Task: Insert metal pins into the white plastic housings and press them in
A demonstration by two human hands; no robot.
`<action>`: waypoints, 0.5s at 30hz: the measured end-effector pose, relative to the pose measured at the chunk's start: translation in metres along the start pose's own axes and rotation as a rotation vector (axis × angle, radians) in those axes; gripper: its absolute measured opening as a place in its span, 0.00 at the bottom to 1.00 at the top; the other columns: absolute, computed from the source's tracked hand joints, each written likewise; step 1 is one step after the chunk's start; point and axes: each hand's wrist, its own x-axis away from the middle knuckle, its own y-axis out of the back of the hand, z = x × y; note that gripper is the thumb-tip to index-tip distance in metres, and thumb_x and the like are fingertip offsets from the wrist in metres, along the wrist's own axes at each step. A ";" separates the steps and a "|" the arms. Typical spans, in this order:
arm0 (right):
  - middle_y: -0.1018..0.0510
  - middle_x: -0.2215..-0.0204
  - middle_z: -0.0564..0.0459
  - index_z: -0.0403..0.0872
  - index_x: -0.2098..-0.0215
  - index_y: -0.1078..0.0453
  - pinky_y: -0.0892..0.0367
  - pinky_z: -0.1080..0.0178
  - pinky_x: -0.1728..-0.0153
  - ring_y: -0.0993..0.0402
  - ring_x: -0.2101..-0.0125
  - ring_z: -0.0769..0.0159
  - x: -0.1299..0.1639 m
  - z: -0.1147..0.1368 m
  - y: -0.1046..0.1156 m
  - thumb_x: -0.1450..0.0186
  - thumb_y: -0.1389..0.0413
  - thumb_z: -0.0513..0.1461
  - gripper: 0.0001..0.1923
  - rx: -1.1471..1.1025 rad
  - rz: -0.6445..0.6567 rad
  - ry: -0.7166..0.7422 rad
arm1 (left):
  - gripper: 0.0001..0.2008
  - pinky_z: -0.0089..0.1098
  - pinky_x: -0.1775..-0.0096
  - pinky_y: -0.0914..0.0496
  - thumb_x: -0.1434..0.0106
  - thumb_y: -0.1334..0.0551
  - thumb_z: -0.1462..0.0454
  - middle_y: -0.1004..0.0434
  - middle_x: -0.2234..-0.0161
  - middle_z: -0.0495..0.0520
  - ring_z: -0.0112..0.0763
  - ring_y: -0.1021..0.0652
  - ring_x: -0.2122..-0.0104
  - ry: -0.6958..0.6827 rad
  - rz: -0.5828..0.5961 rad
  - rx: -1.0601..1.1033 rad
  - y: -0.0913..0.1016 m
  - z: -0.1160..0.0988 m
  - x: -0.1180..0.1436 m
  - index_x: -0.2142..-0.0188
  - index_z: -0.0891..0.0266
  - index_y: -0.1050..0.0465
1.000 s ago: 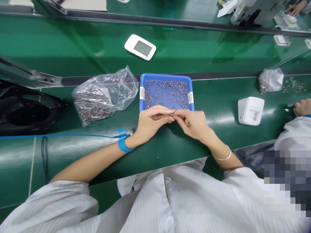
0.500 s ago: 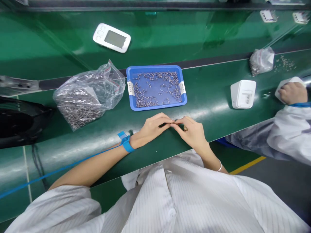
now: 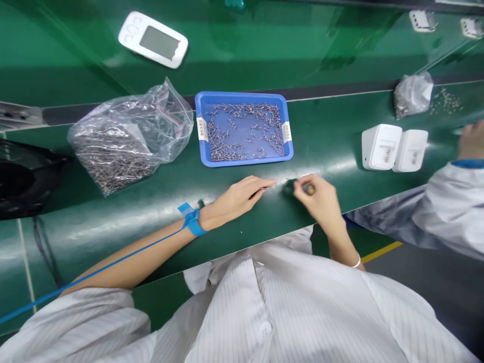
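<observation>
My left hand (image 3: pixel 242 197) rests over the green bench, fingers close together and pointing right, with thumb and fingertips pinched. Whatever lies between them is too small to make out. To its right, apart from it, my right hand (image 3: pixel 320 200) has its fingers curled in and thumb against forefinger. A small brownish-yellow rounded spot shows inside that curl, and I cannot tell what it is. Just beyond both hands sits a blue tray (image 3: pixel 199 146) with many small shiny metal pieces (image 3: pixel 229 151), gathered mostly along its sides.
At left lies a clear zip bag (image 3: pixel 124 146) of metal pieces. A white device with a screen (image 3: pixel 153 40) is behind it. Two white housings (image 3: pixel 381 147) stand at right, near a smaller bag (image 3: pixel 413 95) and a co-worker's hand (image 3: pixel 472 141). A blue wrist strap (image 3: pixel 194 222) trails a cord leftward.
My right hand has parted from my left and moved right. My left hand has hardly moved. A second white housing now stands beside the first, and the co-worker's hand has left it.
</observation>
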 end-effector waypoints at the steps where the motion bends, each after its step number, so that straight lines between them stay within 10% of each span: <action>1: 0.19 0.67 0.52 0.48 0.65 0.29 0.33 0.64 0.68 0.26 0.75 0.68 -0.003 -0.013 0.008 0.34 0.44 0.46 0.10 0.044 -0.114 -0.053 | 0.16 0.31 0.49 0.26 0.28 0.45 0.67 0.21 0.51 0.52 0.29 0.21 0.53 0.001 0.002 0.001 0.000 0.000 0.000 0.44 0.58 0.29; 6: 0.28 0.42 0.35 0.45 0.54 0.38 0.30 0.60 0.67 0.21 0.70 0.64 -0.030 -0.084 0.041 0.28 0.58 0.46 0.15 0.335 -0.547 -0.270 | 0.15 0.32 0.51 0.26 0.28 0.48 0.69 0.19 0.56 0.52 0.30 0.21 0.55 -0.084 0.017 0.044 0.000 0.002 -0.001 0.49 0.60 0.25; 10: 0.23 0.51 0.31 0.41 0.51 0.38 0.29 0.53 0.59 0.20 0.59 0.50 -0.050 -0.122 0.051 0.30 0.57 0.41 0.15 0.550 -0.492 -0.474 | 0.16 0.34 0.51 0.26 0.29 0.49 0.71 0.19 0.55 0.52 0.31 0.22 0.55 -0.092 0.057 0.044 0.002 0.004 -0.001 0.51 0.60 0.25; 15: 0.22 0.54 0.35 0.42 0.52 0.35 0.30 0.51 0.59 0.21 0.62 0.51 -0.032 -0.110 0.052 0.30 0.55 0.43 0.15 0.480 -0.444 -0.348 | 0.15 0.36 0.50 0.26 0.28 0.49 0.70 0.21 0.54 0.54 0.32 0.23 0.54 -0.148 0.080 0.052 0.001 0.003 0.000 0.50 0.60 0.26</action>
